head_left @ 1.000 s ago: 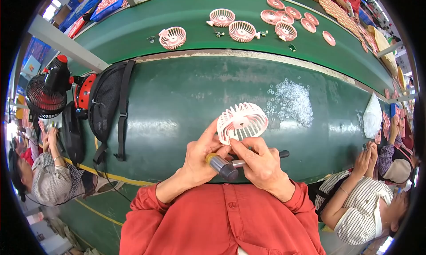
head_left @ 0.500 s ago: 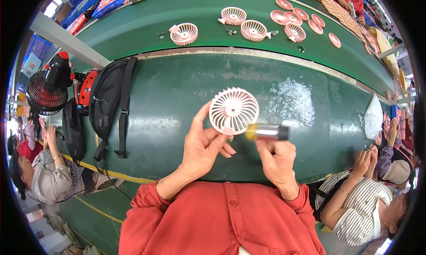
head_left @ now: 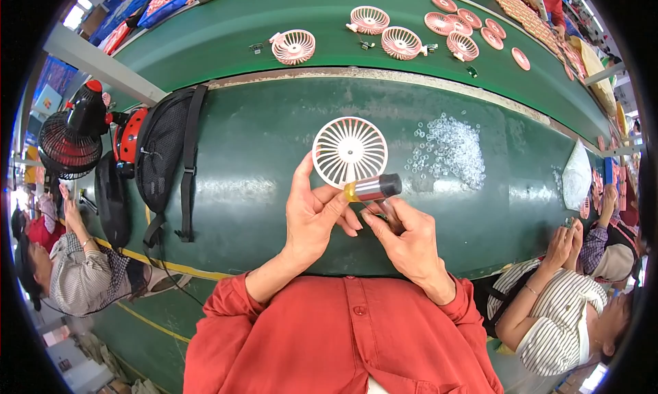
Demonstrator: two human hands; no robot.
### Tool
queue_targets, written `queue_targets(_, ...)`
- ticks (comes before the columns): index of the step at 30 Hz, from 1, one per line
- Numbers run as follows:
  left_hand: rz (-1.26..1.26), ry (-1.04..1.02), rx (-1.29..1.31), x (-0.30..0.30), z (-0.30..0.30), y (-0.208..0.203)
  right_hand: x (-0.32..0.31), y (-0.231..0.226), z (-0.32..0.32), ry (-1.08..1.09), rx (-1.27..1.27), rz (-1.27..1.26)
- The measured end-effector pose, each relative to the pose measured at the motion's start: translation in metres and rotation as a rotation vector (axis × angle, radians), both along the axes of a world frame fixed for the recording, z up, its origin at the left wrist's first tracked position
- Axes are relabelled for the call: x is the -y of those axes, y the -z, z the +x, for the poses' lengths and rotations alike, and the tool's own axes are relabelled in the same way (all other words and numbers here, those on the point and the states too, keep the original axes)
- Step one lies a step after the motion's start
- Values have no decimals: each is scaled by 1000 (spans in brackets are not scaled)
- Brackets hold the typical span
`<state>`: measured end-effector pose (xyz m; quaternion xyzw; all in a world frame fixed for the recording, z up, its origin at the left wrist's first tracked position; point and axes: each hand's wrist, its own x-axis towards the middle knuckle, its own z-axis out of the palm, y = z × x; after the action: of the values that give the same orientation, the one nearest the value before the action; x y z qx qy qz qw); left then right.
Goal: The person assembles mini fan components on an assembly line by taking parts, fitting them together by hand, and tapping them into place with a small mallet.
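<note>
A round, slotted fan housing (head_left: 350,152), white with a pinkish tint, is held over the table in my left hand (head_left: 308,216). That hand's thumb and fingers grip its lower rim. Closed around a handle, my right hand (head_left: 410,242) holds a small mallet with a yellow, silver and black head (head_left: 373,187). The yellow end overlaps the housing's lower edge, by my left thumb; whether it touches cannot be made out. Both hands are close together. My fingers and the mallet hide the parts under the rim.
Small clear rings (head_left: 450,152) lie scattered to the right. A black mesh bag (head_left: 162,154) and a black fan (head_left: 70,144) stand at left. Beyond the ledge, a green belt (head_left: 329,41) carries pink housings (head_left: 401,43) and discs (head_left: 521,58). Other people sit on both sides.
The mallet has come left and its head now overlaps the housing's lower edge. The housing has tilted to face up more squarely. Pieces on the belt have shifted slightly right.
</note>
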<state>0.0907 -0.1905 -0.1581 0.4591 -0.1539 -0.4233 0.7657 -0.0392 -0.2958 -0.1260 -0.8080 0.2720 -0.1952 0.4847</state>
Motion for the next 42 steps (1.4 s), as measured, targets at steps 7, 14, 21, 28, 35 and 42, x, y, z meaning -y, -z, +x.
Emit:
queue_targets(7, 46, 102, 58, -6, 7, 2, 8, -6, 0, -35, -9, -130)
queue_targets(14, 132, 179, -1, -5, 11, -1, 7, -10, 0, -90, 44, -198)
queue_targets(21, 137, 278, -242, 11, 13, 4, 9, 9, 4, -142, -35, -566)
queue_targets(28, 313, -118, 1101, 69, 109, 20, 33, 19, 11, 165, 291, -30)
queue_targets(35, 564, -154, 2008, 133, 205, 45, 33, 6, 26, 265, -54, 634)
queue_targets(42, 452, -115, 2043, 73, 136, 27, 63, 56, 11, 177, -305, 499)
